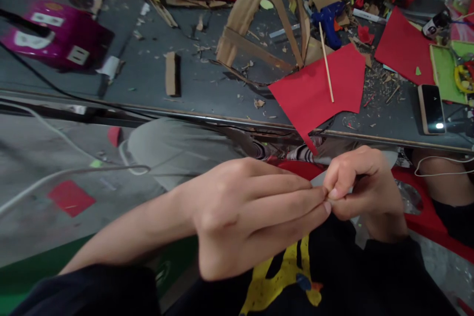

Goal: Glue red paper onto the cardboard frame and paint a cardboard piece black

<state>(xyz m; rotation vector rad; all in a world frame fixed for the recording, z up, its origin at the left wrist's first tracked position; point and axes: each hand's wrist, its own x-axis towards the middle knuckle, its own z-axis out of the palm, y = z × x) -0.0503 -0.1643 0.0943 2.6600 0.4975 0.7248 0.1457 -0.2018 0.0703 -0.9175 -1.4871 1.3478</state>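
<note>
Just nearside of the red sheet [307, 101], off the edge of the surface [211, 96], both hands meet at the fingertips. Left hand [252, 212] has its fingers pressed together, fairly straight, thumb hidden from where I'm standing. Right hand [366, 187] is curled, thumb and forefinger closed at the left tips. Can't tell what's in the pinch; any small piece is covered by fingers.

For something that fiddly, I'd go light: let one hand steady, make small moves with the other, and drop the left fingers a bit for a better view. Bracing the wrists would probably help too.

As for the sheet, it lies on the surface with one pointed tail poking over the edge, so a raised knuckle could snag it. A thin stick [326, 61] lies across it and could roll off. Beyond the sheet there's a blue glue gun [329, 22]; left of that, past the sheet's corner, an arched cardboard frame [237, 24]. Right of the sheet: a phone-like gadget [431, 108] and yellow-handled scissors [462, 79]. Scraps [259, 103] to its left, so a dropped bit would get lost fast.
</note>
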